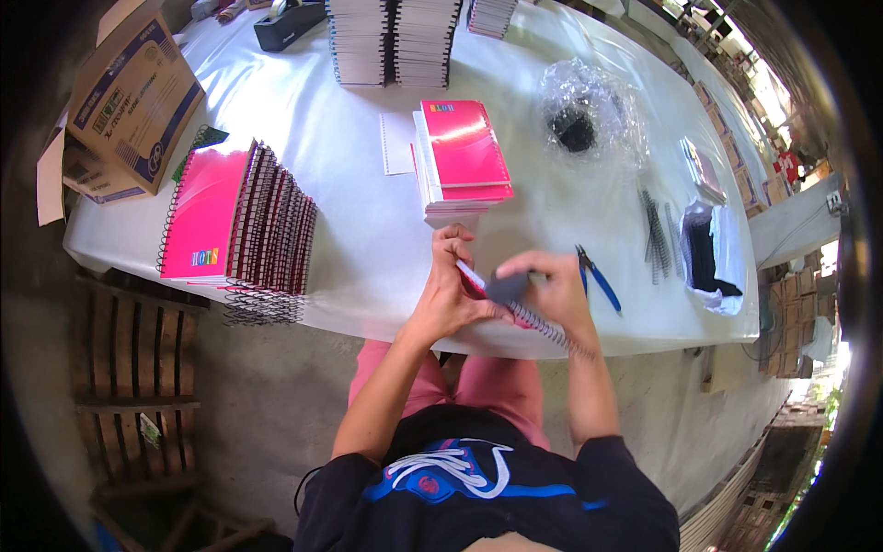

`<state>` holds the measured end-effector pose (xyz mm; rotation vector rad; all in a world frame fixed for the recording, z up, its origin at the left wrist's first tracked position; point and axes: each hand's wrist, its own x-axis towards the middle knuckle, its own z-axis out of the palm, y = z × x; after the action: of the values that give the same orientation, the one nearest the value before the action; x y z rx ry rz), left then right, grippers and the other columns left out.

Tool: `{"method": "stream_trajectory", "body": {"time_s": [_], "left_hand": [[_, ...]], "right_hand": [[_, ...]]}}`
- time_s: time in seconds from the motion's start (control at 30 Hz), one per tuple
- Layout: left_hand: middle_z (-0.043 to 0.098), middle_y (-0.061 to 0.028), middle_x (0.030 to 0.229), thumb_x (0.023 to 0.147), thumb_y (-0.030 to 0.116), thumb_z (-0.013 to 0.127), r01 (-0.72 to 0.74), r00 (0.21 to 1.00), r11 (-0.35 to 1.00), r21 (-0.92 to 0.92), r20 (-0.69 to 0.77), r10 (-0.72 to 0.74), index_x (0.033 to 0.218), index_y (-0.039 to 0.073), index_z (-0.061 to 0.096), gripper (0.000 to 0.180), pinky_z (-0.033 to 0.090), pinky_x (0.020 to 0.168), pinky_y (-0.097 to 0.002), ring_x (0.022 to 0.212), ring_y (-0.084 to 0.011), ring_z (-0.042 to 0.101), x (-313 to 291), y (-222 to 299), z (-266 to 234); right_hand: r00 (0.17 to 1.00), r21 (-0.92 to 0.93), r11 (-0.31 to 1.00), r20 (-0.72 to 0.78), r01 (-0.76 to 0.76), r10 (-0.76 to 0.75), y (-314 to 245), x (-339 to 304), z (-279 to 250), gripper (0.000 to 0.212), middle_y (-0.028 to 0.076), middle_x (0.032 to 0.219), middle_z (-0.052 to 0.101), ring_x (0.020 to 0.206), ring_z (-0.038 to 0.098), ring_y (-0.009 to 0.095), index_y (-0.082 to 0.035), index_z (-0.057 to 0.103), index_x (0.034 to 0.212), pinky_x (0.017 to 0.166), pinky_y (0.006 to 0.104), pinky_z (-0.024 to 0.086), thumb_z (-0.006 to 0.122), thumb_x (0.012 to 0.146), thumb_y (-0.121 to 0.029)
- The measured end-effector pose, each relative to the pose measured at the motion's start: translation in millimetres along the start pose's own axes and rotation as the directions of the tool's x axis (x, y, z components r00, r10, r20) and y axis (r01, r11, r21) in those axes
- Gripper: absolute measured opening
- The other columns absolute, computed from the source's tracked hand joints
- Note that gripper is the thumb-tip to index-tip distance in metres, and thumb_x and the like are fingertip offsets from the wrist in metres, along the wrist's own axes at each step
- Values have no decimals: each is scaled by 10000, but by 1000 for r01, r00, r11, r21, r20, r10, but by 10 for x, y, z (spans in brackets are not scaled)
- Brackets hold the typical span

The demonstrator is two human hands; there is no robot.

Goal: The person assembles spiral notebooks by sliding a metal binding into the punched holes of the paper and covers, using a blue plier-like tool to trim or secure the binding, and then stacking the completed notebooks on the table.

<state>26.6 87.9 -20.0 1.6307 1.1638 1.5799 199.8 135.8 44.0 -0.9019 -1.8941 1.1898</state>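
Near the table's front edge, my left hand (443, 302) is closed on a pink-red notebook (473, 279), which is tilted up with its edge toward me. A dark spiral coil (544, 328) runs along that edge toward my right wrist. Slightly blurred, my right hand (555, 283) is closed around a dark grey, block-like object (507, 288) pressed at the coil; its kind is unclear. Just beyond my hands lies a pile of red covers and pages (466, 147). Blue-handled cutting pliers (602, 287) rest to the right of my right hand.
At left stand a pile of coil-bound red notebooks (207, 216) and an open cardboard box (138, 106). Tall page stacks (359, 46) and a tape dispenser (285, 29) are at the back. Rightward lie clear plastic wrap (602, 106), loose coils (655, 241) and a white bag (729, 244).
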Motion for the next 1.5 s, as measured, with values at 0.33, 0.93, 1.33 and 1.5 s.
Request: {"method": "stream_trajectory", "body": {"time_s": [0.33, 0.93, 1.33, 1.5], "left_hand": [[332, -142, 1088, 408, 377, 944, 20, 997, 999, 41, 72, -23, 1042, 77, 257, 982, 412, 784, -329, 964, -210, 421, -2, 6, 3], [503, -45, 970, 749, 17, 742, 244, 968, 878, -413, 57, -243, 953, 22, 523, 299, 416, 834, -270, 930, -129, 485, 15, 211, -109], [563, -72, 790, 628, 9, 830, -55, 936, 996, 71, -345, 76, 751, 20, 594, 267, 438, 574, -261, 682, -139, 545, -131, 425, -61], [570, -64, 749, 562, -18, 833, -189, 893, 943, 274, -352, 281, 756, 28, 638, 279, 428, 559, -275, 663, -165, 544, -95, 587, -88]], "right_hand": [[997, 37, 996, 11, 76, -76, -109, 33, 68, 231, 105, 845, 702, 767, 671, 163, -31, 716, 864, 679, 284, 517, 662, 666, 75], [799, -740, 303, -557, -601, 224, 213, -793, -385, 699, 191, 1414, 353, 1288, 337, 359, -81, 310, 1425, 1039, 520, 253, 624, 845, -312], [899, -134, 978, -428, -163, 91, -390, -1022, -58, 570, 131, 1143, 463, 1026, 460, 243, -79, 325, 1426, 942, 331, 338, 521, 934, -290], [986, -550, 834, -104, 53, -131, -973, -872, 284, 478, 145, 1173, 478, 1057, 463, 297, -127, 570, 1262, 938, 397, 319, 666, 814, -266]]}}
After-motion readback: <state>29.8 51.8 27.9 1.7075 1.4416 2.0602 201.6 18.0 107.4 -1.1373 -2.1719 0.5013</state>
